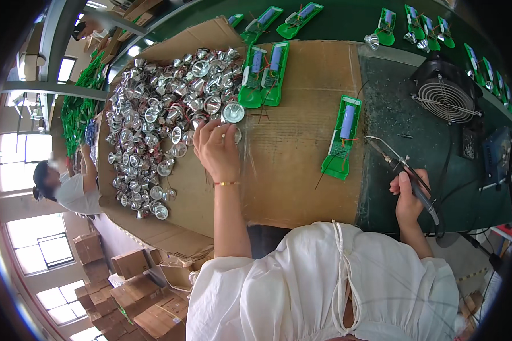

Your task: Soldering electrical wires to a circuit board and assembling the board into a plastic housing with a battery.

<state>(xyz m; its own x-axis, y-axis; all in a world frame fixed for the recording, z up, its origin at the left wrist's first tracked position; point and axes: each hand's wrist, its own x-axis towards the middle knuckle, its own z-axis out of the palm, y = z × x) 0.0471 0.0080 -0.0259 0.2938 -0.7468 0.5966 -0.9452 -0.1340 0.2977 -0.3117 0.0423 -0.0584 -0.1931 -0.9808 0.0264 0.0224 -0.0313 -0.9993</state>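
My left hand [216, 150] is at the right edge of a heap of silver lamp reflectors [148, 122], its fingers bent and closed around a reflector [237, 135] that they mostly hide. Just above the fingertips lies another round reflector [233, 112]. My right hand [411, 196] grips a soldering iron [421, 193], whose tip points up and left toward an open green lamp housing [337, 162]. That housing holds a purple battery cell [347, 121], a small green circuit board and loose red and black wires. The iron's tip is apart from the board.
Two green housings [263, 94] lie on the cardboard [301, 193]; several more stand along the far edge. A black fan [446, 99] and a blue box [496, 150] are at right. A co-worker [68, 184] sits at far left. Cartons [136, 290] are stacked at lower left.
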